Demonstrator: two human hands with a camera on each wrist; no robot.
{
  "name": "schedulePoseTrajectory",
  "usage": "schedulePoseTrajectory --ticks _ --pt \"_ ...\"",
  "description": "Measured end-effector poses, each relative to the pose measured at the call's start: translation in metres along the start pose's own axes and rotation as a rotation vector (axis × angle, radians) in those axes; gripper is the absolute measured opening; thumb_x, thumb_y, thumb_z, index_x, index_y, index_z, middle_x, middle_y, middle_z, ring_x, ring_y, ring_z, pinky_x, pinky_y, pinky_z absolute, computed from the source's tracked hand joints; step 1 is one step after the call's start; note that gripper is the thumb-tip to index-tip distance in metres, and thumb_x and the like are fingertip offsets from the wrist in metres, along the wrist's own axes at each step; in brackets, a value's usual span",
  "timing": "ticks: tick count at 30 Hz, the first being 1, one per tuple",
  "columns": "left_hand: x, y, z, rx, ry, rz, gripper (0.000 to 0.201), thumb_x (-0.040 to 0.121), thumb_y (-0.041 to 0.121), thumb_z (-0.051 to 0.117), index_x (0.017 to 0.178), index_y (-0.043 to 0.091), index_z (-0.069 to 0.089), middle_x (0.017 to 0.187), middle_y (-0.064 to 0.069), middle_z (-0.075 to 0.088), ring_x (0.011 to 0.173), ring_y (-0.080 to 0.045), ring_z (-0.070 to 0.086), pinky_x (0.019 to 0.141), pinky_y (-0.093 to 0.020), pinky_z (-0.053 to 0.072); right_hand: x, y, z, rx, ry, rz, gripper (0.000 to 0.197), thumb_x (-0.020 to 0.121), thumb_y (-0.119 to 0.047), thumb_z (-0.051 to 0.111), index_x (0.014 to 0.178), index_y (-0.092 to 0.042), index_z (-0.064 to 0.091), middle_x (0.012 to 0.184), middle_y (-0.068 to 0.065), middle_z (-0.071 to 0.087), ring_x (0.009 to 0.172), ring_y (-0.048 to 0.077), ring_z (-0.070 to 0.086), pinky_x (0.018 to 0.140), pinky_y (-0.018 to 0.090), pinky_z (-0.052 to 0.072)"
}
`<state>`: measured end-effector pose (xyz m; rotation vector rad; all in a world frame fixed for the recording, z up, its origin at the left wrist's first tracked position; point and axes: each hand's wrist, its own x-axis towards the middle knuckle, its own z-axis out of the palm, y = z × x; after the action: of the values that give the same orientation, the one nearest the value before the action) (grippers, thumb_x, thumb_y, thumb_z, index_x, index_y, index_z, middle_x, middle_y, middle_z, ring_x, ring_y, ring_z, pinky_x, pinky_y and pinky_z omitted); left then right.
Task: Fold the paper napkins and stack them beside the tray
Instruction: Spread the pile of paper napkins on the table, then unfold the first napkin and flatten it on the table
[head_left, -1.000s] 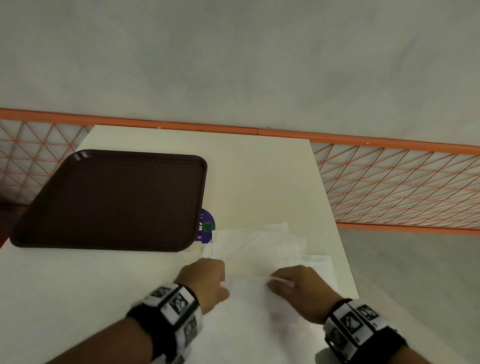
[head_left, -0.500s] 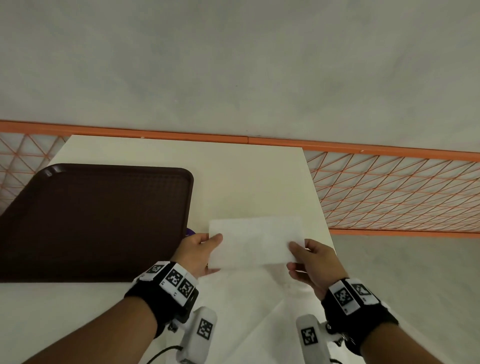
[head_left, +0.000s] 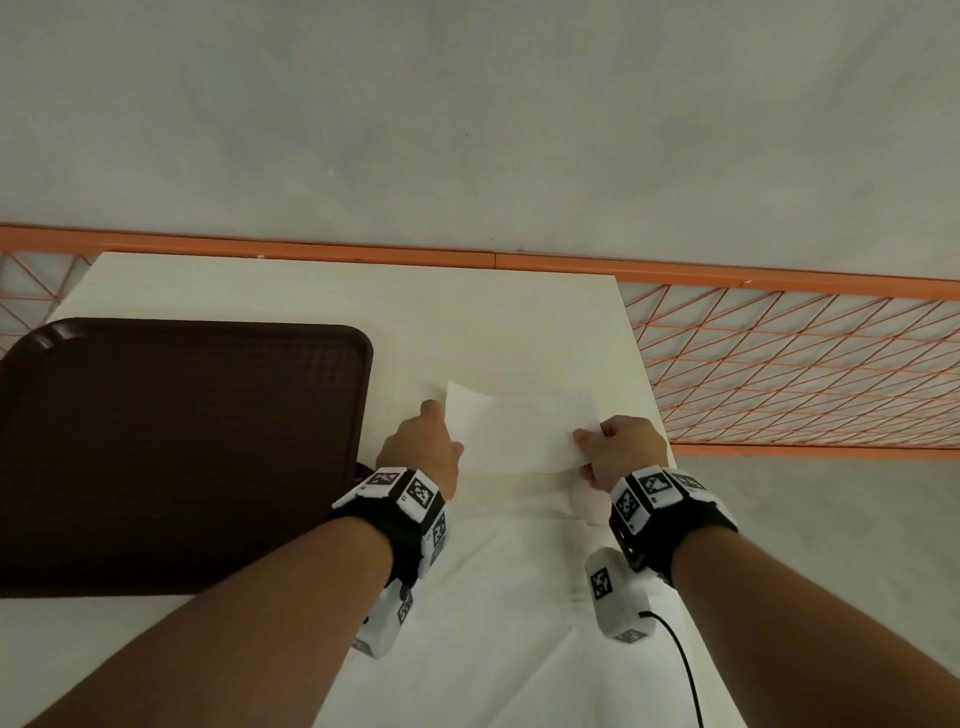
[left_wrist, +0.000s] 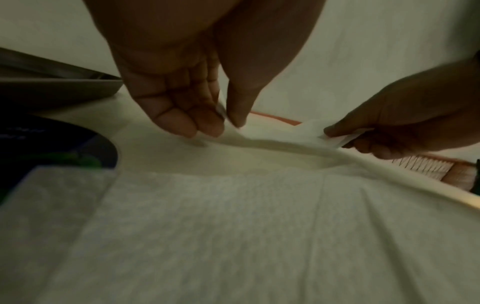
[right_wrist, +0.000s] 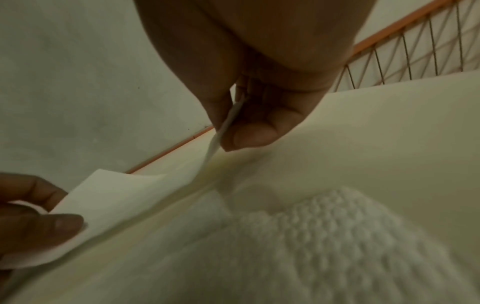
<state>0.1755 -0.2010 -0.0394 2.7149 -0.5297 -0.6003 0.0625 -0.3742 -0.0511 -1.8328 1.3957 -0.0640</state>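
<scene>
Nearest the camera, at the bottom centre of the head view, a spread of unfolded napkins (head_left: 519, 623) lies flat on the cream table (head_left: 467, 322), partly covered by both forearms and the marker-tagged wrist bands; a black cable (head_left: 680, 670) trails off the right wrist unit at the lower right. To the left of centre sits the dark brown tray (head_left: 171, 447), with a sliver of a purple sticker (head_left: 359, 475) showing at its near right corner. Just above the spread, in the middle of the frame, the folded napkin (head_left: 519, 431) is held a little above the table, right of the tray. The left hand (head_left: 423, 447) pinches its left end between thumb and fingertips, fingers pointing downward. The right hand (head_left: 621, 452) pinches the right end, thumb pressed against curled fingers. Farthest, along the upper half, an orange mesh railing (head_left: 805, 364) runs behind the table under a grey wall (head_left: 467, 114).
</scene>
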Motion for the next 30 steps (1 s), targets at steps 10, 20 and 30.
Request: schedulePoseTrajectory --ticks 10,20,30 --pt "-0.029 -0.013 -0.026 0.1 -0.028 0.193 0.029 0.093 0.04 0.052 0.112 0.018 0.057 0.118 -0.005 0.054 0.107 -0.027 0.055 0.085 -0.038 0.047 -0.063 0.007 -0.023 -0.332 -0.021 -0.24 0.043 0.086 -0.043 0.066 0.118 -0.017 0.054 0.104 0.003 0.064 0.1 0.026 0.06 0.086 0.033 0.046" --pt "-0.147 -0.071 -0.006 0.146 -0.3 0.267 0.039 0.088 0.048 0.057 0.12 0.027 0.053 0.119 0.01 0.052 0.111 -0.011 0.051 0.094 -0.03 0.044 -0.172 0.058 -0.001 -0.696 -0.341 -0.289 0.06 0.085 -0.054 0.061 0.132 -0.023 0.042 0.127 -0.003 0.051 0.117 0.019 0.049 0.098 0.037 0.043" --pt "-0.171 -0.077 0.023 0.18 -0.207 0.281 0.047 0.09 0.043 0.059 0.13 0.022 0.047 0.129 0.005 0.041 0.12 -0.016 0.041 0.095 -0.033 0.045 -0.186 0.06 -0.006 -0.333 -0.283 -0.176 0.025 0.084 -0.034 0.069 0.102 -0.02 0.06 0.094 -0.002 0.061 0.088 0.02 0.061 0.08 0.033 0.052"
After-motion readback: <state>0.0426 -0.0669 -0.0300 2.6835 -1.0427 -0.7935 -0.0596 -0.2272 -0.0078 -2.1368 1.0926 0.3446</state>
